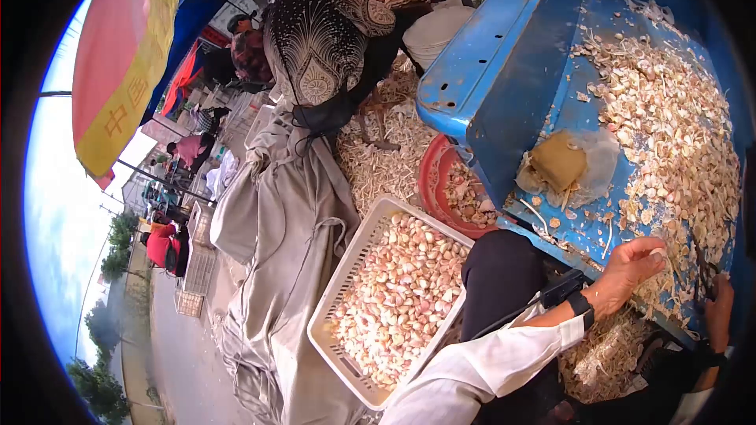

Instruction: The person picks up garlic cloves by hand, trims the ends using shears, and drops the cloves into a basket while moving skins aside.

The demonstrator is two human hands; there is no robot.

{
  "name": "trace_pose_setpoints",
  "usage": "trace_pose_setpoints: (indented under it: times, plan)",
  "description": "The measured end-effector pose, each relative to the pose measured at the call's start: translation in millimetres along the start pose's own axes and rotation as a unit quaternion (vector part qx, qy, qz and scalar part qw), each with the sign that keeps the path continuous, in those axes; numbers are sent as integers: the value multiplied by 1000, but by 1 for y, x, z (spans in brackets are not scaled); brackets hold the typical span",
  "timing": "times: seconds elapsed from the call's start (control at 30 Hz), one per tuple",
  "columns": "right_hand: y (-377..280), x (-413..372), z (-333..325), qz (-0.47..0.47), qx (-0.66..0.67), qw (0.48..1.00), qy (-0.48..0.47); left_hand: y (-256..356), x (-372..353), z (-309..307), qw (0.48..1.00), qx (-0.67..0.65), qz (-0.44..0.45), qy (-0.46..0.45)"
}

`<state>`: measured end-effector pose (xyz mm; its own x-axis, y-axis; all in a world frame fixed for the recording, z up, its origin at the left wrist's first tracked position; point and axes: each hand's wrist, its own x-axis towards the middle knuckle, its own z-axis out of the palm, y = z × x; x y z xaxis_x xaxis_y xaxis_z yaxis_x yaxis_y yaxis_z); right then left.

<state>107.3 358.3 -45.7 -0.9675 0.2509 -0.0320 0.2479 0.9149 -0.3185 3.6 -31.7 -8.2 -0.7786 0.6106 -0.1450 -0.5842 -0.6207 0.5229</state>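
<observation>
My left hand [628, 274], with a dark wristwatch [581, 308] and a white sleeve, is over the near edge of a blue metal truck bed. Its fingers are pinched on a small pale piece, apparently a garlic clove [658, 253]. To its right, my right hand [717, 311] is partly in shadow, its fingers closed round a dark tool [700, 269] that looks like shears; the blades are hard to make out. Beyond both hands lies a large heap of garlic cloves [669, 126] and dry skins in the blue bed [516, 110].
Left of my knee [502, 277] stands a white plastic crate [331, 329] full of cloves. A red basin [435, 181] holds more. A grey tarp [276, 267] is beside the crate. A plastic bag [594, 161] lies in the bed. Another person [323, 39] sits behind.
</observation>
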Motion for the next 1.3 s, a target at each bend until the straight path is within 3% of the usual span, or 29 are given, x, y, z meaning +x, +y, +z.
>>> trace_pose_setpoints:
  times: [0.03,0.2,0.27,0.3,0.33,0.37,0.4,0.43,0.5,0.53,0.67,0.83,0.97,1.07,1.17,1.2,1.3]
  plan:
    - [27,3,27,-81,8,993,88,-1,2,-1,1000,4,21,7]
    - [52,30,38,-95,-152,979,101,4,5,-8,997,55,30,44]
    - [47,32,39,-73,141,983,90,7,5,-12,996,35,66,53]
    - [-39,24,17,-144,297,937,117,12,4,-11,997,14,73,29]
    - [-115,8,-30,62,367,928,-14,13,6,-16,997,20,75,27]
    - [-165,-1,-51,80,446,891,-27,25,-2,-8,997,12,60,53]
    - [-197,-7,-44,-76,313,942,93,30,-4,-4,996,10,74,57]
    - [-210,-10,-49,-46,362,930,41,35,-6,-2,995,21,69,63]
    - [-220,-16,-56,47,338,939,-29,39,-9,8,993,28,93,71]
    - [-215,-16,-49,-26,237,971,-23,39,-10,10,992,43,89,82]
    - [-230,-26,-41,-155,116,980,-51,34,-11,17,990,71,78,96]
    - [-242,-31,-41,-177,22,984,-8,31,-11,19,983,130,80,97]
    - [-241,-29,-40,-174,4,985,-6,27,-13,18,981,153,77,94]
    - [-233,-29,-42,-166,55,982,-77,32,-13,15,979,179,55,75]
    - [-233,-31,-47,-135,224,951,-167,29,-15,21,985,159,48,42]
    - [-231,-27,-48,-132,221,952,-165,29,-14,25,986,155,50,27]
    - [-214,4,-49,-84,242,966,-20,29,-16,30,996,76,20,37]
